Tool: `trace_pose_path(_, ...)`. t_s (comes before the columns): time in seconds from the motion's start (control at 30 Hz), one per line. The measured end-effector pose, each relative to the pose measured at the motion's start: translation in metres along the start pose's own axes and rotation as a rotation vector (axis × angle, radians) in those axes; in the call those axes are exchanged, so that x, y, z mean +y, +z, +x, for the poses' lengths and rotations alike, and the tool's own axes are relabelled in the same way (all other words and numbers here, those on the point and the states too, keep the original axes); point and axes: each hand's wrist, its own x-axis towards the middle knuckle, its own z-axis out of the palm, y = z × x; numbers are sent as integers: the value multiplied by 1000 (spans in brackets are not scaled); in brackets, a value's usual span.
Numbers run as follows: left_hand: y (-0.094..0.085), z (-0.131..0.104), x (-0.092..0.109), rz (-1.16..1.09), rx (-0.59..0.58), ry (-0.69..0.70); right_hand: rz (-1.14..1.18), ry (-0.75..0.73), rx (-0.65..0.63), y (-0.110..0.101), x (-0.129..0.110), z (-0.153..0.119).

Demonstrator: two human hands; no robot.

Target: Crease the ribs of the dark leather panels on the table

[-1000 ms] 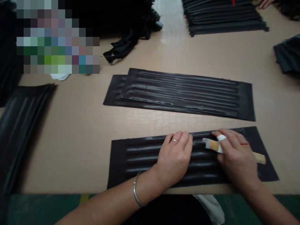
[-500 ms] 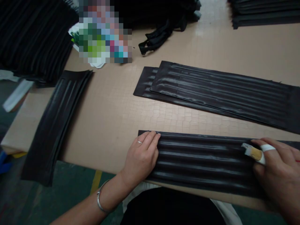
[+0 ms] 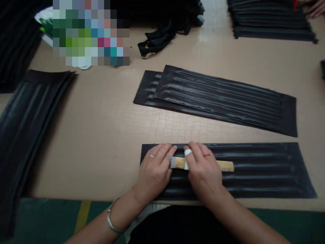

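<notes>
A dark, glossy panel (image 3: 264, 173) with raised lengthwise ribs lies flat along the near table edge. My left hand (image 3: 154, 169) lies on its left end, fingers together and bent at the far edge, gripping there. My right hand (image 3: 204, 167) is closed round a short, flat tool (image 3: 227, 166) with a tan, wood-like handle and a pale tip. The tip points left, close to the left fingers; its exact kind cannot be made out. Beneath both palms, part of the panel is hidden.
Two similar ribbed panels (image 3: 223, 95) overlap farther back. Another small stack of panels (image 3: 27, 112) hangs over the table edge at left. Dark piles (image 3: 269, 20) and black strips (image 3: 157, 39) lie at the back. Another person's hand (image 3: 317, 8) shows at top right.
My right hand has slid left along the panel with the tool, from its right part to beside my left hand. The left hand stays on the panel. The camera view has shifted slightly.
</notes>
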Motion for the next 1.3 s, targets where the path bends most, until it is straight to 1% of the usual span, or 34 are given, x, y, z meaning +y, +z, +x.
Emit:
trace_pose_path(0.03,-1,-1,-3,-1,1,4,15,1,5,3,-6,5)
trace_pose_path(0.1,-1,-2,-9,3,5,16,40,13,-3,5,-10,10)
trace_pose_path(0.17,0,-4,-13,4,10,29,47,41,-18,3,-2,8)
trace_pose_path(0.23,2,-4,-16,6,19,38,36,70,-26,-1,11,2)
trace_pose_path(0.4,4,-4,-17,-2,50,47,-5,45,-9,-14,50,-16)
trace_pose_path(0.53,4,-3,-19,6,49,38,-44,65,14,-25,83,-34)
trace_pose_path(0.67,3,-4,-23,27,50,51,-80,106,16,-40,126,-58)
trace_pose_path(0.87,-1,-10,-32,84,32,56,-219,198,30,-67,203,-94)
trace_pose_path(0.93,-2,-12,-32,102,32,53,-251,221,41,-73,218,-102)
trace_pose_path(0.97,-2,-13,-31,106,33,49,-271,232,42,-74,221,-105)
trace_pose_path(1.03,-3,-15,-28,99,33,33,-312,244,39,-71,216,-105)
trace_pose_path(1.1,-3,-15,-24,79,32,5,-318,233,47,-61,195,-97)
trace_pose_path(1.17,-3,-15,-21,56,23,-26,-263,179,38,-47,159,-82)
trace_pose_path(1.3,-2,-13,-17,-2,16,-92,-130,25,-16,-15,67,-35)
